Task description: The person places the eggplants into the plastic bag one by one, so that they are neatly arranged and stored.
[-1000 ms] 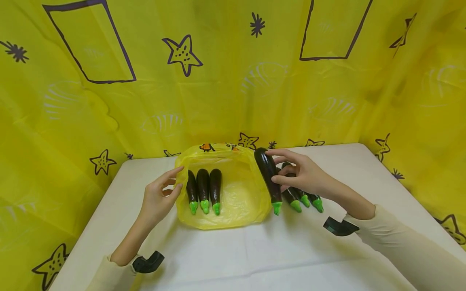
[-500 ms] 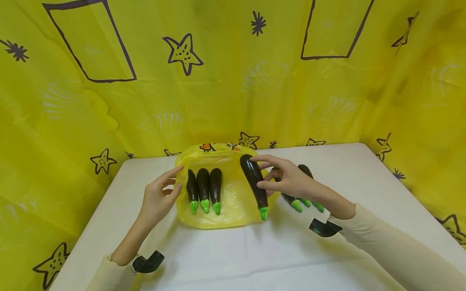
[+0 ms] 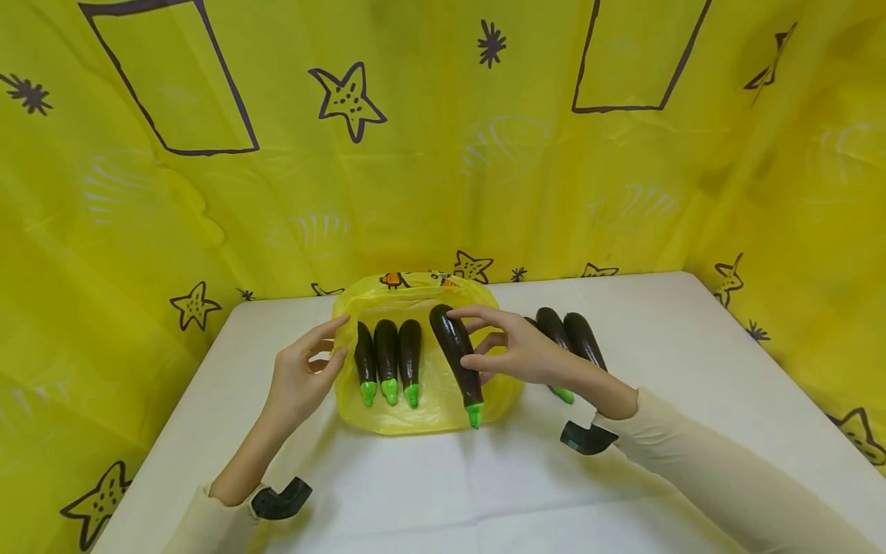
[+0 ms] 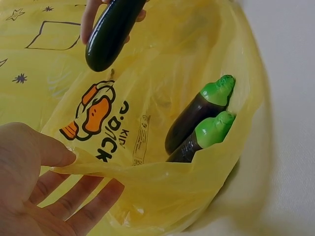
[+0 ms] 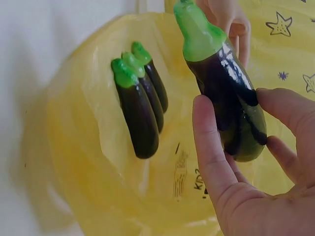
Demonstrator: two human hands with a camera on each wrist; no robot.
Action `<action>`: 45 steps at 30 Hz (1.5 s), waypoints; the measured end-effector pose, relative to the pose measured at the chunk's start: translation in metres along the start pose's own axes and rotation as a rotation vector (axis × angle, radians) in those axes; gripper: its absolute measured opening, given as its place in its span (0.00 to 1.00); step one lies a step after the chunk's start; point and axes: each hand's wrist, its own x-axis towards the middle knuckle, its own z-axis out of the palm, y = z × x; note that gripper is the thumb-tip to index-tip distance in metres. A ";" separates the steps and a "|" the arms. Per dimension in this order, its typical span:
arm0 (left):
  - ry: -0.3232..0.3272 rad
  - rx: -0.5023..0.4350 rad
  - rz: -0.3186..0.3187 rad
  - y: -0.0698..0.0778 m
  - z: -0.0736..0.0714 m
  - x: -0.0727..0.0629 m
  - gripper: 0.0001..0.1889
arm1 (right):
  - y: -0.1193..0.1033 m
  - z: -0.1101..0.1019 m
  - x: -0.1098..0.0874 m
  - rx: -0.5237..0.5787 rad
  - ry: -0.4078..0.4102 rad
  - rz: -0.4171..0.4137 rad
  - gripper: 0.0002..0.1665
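Observation:
A thin yellow plastic bag (image 3: 408, 422) lies with its mouth spread toward me, a duck print inside. My left hand (image 3: 299, 381) holds its left rim, thumb (image 4: 54, 151) inside the edge and the other fingers behind the film. Three glossy dark eggplants with green stems lie side by side in the bag, the middle one (image 3: 387, 354) among them. My right hand (image 3: 526, 350) pinches another eggplant (image 5: 229, 98) between thumb and fingertips. In the head view this one overlaps the right half of the bag's mouth, stem pointing down toward me.
Right of the bag, more eggplants (image 3: 581, 337) lie on the white-covered table (image 3: 415, 500), partly hidden behind my right hand and forearm. A yellow curtain (image 3: 415, 192) with starfish drawings hangs along the table's back edge and at both sides.
My right hand has carried the eggplant leftward, from beside the bag's right edge to in front of its mouth. The left hand and the three eggplants inside have stayed put.

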 end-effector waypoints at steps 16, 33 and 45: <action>0.000 -0.003 0.013 0.002 0.001 0.001 0.27 | 0.015 0.028 0.024 0.054 0.022 0.042 0.39; -0.010 0.006 -0.002 0.004 0.001 0.001 0.27 | 0.024 0.046 0.051 0.089 0.157 0.209 0.38; -0.013 0.010 -0.006 0.004 0.002 0.001 0.27 | 0.033 0.048 0.061 0.086 0.212 0.292 0.38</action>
